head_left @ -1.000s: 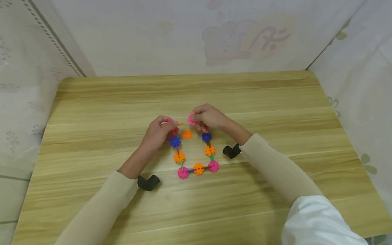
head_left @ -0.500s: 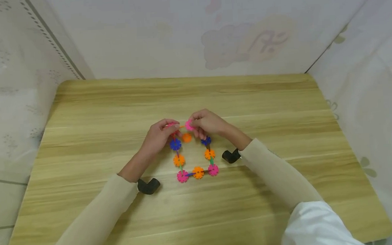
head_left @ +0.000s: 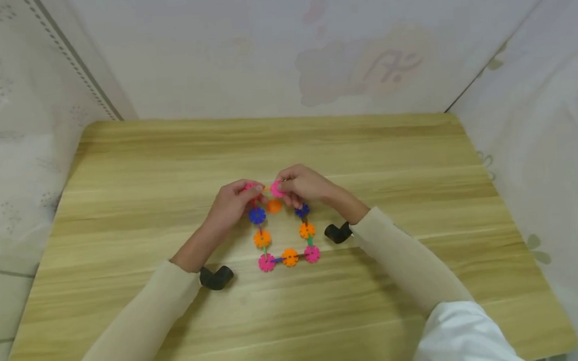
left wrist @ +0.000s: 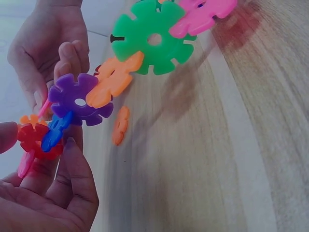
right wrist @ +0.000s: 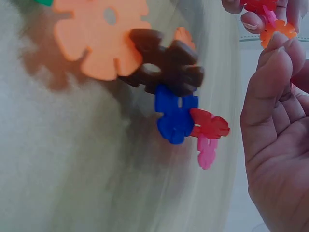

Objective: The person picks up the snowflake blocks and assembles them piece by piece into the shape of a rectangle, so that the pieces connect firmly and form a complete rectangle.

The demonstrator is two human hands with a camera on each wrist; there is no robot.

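Note:
My left hand (head_left: 235, 202) pinches the far left corner of a frame of flower-shaped interlocking discs, at a red disc (left wrist: 34, 139) with pink pieces beside it. From that corner a thin orange disc (head_left: 267, 189) points right, seen edge-on. My right hand (head_left: 303, 185) holds a pink disc (head_left: 277, 189) between thumb and fingers, right at the orange disc's edge. Its fingertips hide part of the join in the right wrist view. The left side has a blue disc (head_left: 257, 215) near the hand; the right side ends in blue, red (right wrist: 210, 124) and pink (right wrist: 206, 153) discs.
A loose orange disc (head_left: 274, 205) lies on the wooden table (head_left: 392, 163) inside the frame. Pink corner discs (head_left: 266, 262) and an orange disc (head_left: 290, 257) form the near side. Black wrist mounts (head_left: 217, 278) sit at both cuffs. Patterned cloth (head_left: 241, 56) surrounds the table.
My right hand has moved left and slightly nearer with the pink disc, closing the gap to the orange disc. My left hand keeps its pinch; the view has shifted slightly.

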